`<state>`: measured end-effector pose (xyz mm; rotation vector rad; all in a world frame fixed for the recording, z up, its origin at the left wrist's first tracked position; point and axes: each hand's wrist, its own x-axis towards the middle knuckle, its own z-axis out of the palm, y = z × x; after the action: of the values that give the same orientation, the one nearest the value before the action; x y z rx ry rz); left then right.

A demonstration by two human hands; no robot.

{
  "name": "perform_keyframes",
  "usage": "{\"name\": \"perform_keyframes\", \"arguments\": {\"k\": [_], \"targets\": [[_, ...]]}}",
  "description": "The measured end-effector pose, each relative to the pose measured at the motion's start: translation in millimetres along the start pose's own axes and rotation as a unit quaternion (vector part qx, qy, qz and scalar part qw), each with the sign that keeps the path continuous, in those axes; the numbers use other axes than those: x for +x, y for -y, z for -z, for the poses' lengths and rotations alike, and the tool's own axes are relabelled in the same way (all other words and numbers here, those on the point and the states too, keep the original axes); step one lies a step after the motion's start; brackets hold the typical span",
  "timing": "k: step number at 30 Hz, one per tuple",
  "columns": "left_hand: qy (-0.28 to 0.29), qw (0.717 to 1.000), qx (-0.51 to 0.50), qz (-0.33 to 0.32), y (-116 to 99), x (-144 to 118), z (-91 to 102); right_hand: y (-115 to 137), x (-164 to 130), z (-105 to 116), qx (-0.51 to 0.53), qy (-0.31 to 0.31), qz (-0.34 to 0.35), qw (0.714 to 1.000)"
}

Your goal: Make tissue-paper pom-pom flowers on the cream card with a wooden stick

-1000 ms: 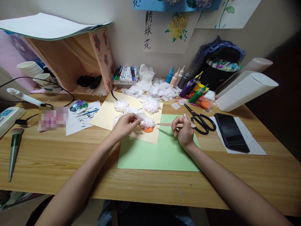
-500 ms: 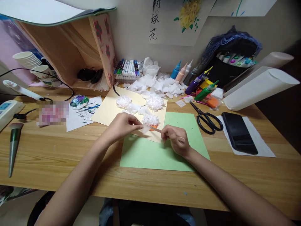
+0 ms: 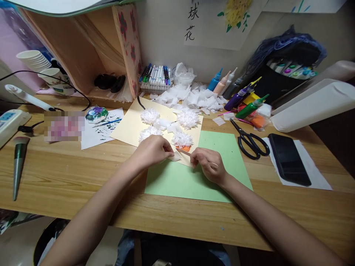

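Observation:
My left hand (image 3: 155,150) pinches a small white tissue paper piece (image 3: 175,156) over the lower edge of a cream sheet (image 3: 129,123). In my right hand (image 3: 208,162) is a thin, flat wooden stick (image 3: 184,152), its tip at an orange clay patch (image 3: 183,147). That patch lies just below a fluffy white tissue flower (image 3: 182,139). More such flowers sit on the cream sheet, one (image 3: 188,119) at its upper right, another (image 3: 150,116) at its upper left. Under my hands is a green sheet (image 3: 199,184), partly beneath the cream one.
Behind the cream sheet lies a heap of tissue scraps (image 3: 191,96), beside markers (image 3: 156,75) and paint bottles (image 3: 215,80). Black scissors (image 3: 251,142) and a phone (image 3: 288,159) are on the right. Leftward are a paint palette (image 3: 96,114) and a large brush (image 3: 20,166).
My left hand has moved slightly down and away from the flower with the tissue piece, baring more orange clay. The stick stays near the clay. The whole view has shifted a little.

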<state>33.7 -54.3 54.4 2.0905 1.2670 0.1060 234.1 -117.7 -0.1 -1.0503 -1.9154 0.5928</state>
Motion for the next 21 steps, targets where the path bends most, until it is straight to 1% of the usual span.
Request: {"name": "perform_keyframes", "arguments": {"k": [10, 13, 18, 21], "targets": [[-0.023, 1.000, -0.001, 0.000, 2, 3, -7.3, -2, 4, -3, -0.003, 0.001, 0.014, 1.000], [-0.044, 0.999, 0.013, 0.003, 2, 4, -10.7, -3, 3, -3, 0.005, -0.003, 0.008, 1.000], [-0.091, 0.993, 0.071, -0.001, -1, 5, -19.5, -4, 4, -3, 0.015, -0.012, -0.008, 1.000], [-0.109, 0.991, 0.082, -0.005, -4, 5, -24.6, -4, 3, -4, 0.016, -0.014, -0.011, 1.000]]}}
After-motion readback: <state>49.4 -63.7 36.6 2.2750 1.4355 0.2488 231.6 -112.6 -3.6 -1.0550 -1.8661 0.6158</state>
